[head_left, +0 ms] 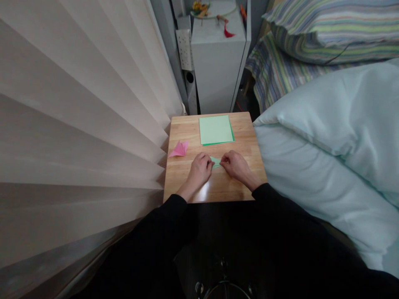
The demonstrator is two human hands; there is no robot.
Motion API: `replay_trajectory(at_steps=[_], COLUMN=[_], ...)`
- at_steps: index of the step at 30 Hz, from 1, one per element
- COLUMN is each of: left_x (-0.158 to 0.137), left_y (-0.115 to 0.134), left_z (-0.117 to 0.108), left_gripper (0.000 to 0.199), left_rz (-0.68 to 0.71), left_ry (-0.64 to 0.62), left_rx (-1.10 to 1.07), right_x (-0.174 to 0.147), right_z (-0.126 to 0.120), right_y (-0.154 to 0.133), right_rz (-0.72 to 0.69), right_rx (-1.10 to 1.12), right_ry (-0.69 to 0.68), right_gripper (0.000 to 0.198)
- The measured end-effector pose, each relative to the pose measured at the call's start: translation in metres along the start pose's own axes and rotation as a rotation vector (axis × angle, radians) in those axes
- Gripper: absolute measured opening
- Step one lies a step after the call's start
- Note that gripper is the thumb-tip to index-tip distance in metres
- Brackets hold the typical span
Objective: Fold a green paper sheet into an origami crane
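Note:
Between my two hands is a small folded piece of light green paper, just above or on the wooden table. My left hand pinches its left end, fingers closed. At the opposite end my right hand has its thumb and fingertips pressed together on the paper. Parts of the paper are hidden behind the fingers. Farther back lies a stack of square green paper sheets, pale green on top with a darker green edge showing. A pink folded paper figure rests left of my left hand.
The small wooden table has a pleated pale curtain along its left side. A bed with a light blue quilt and striped pillows is on the right. Behind the table stands a white cabinet.

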State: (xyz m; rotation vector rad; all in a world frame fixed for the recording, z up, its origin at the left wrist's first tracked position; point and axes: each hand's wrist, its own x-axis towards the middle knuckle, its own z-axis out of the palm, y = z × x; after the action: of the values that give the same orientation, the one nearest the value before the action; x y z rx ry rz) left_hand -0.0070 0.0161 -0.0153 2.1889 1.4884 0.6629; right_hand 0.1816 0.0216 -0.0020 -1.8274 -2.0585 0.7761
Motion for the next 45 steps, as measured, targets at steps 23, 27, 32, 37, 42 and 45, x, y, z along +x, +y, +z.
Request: replay_trajectory(at_steps=[23,27,32,37,42,45], left_x=[-0.001,0.000,0.000,0.001,0.001,0.000], left_y=[0.003,0.002,0.001,0.002,0.002,0.003], left_z=[0.000,0.001,0.001,-0.001,-0.001,-0.001], left_gripper=[0.018,0.017,0.017,0.018,0.019,0.019], left_rz=[-0.003,0.001,0.000,0.002,-0.002,-0.002], left_ry=[-0.008,-0.008,-0.009,-0.016,-0.016,-0.014], left_rx=[0.027,0.030,0.030,0.026,0.028,0.029], right_x=[0.001,0.002,-0.001,-0.007,-0.007,-0.006], right_z=[-0.001,-0.009,-0.016,-0.009,-0.004,-0.002], right_y=[0.010,0.012,-0.004,-0.018,-0.017,-0.017], right_rz=[0.086,0.070,-0.010,-0.044,-0.004,0.017], right_rx=[0.053,0.028,0.002,-0.014,-0.037,-0.042], right_ry=[-0.001,-0.002,0.001,-0.027,-0.010,-0.001], right_gripper=[0.010,0.020,0.023,0.018,0.014,0.013])
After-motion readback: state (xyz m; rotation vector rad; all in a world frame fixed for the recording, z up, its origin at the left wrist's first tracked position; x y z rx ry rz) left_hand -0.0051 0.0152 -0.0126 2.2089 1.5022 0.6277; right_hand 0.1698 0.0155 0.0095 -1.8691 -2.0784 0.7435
